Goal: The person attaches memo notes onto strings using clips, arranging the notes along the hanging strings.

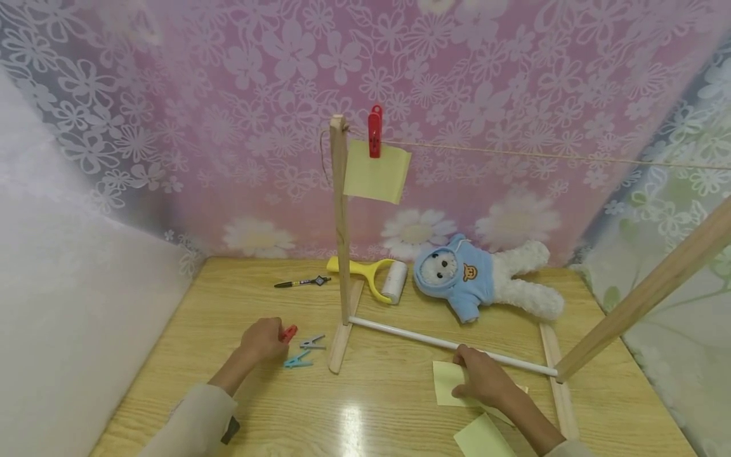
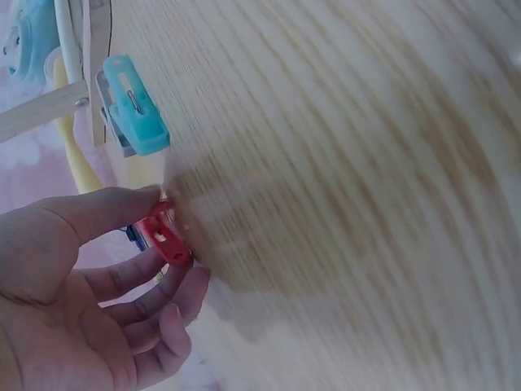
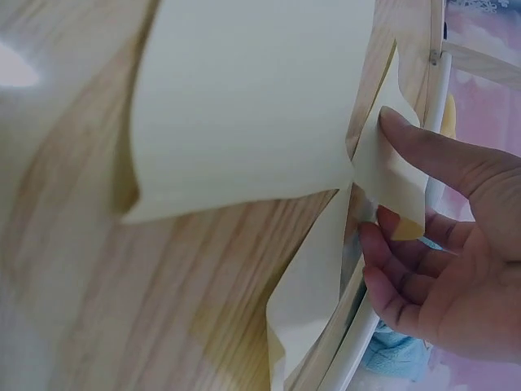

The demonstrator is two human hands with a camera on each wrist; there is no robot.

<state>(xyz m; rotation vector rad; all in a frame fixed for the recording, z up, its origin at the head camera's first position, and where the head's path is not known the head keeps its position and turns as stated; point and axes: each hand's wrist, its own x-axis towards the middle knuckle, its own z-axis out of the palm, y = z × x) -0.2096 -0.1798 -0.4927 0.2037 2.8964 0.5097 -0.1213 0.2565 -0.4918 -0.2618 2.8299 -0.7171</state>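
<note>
My left hand (image 1: 264, 338) pinches a red clothespin (image 2: 167, 235) between thumb and fingers, low over the table. Beside it lie a blue clothespin (image 1: 298, 360) and a grey clothespin (image 1: 312, 343). My right hand (image 1: 485, 377) holds a yellow paper note (image 3: 389, 167), thumb on one face and fingers behind. Two more yellow notes are near that hand: one paper note (image 1: 485, 437) toward the front edge of the view, another (image 3: 309, 293) partly hidden by the hand in the head view. Above, a red clothespin (image 1: 374, 133) clips a yellow note (image 1: 377, 172) to a string (image 1: 514, 151).
A wooden post (image 1: 341, 222) and a slanting right post (image 1: 645, 292) carry the string; a white bar (image 1: 400, 331) joins them low down. Behind lie a pen (image 1: 299, 282), a yellow-handled lint roller (image 1: 394, 282) and a plush dog in a blue hoodie (image 1: 485, 279).
</note>
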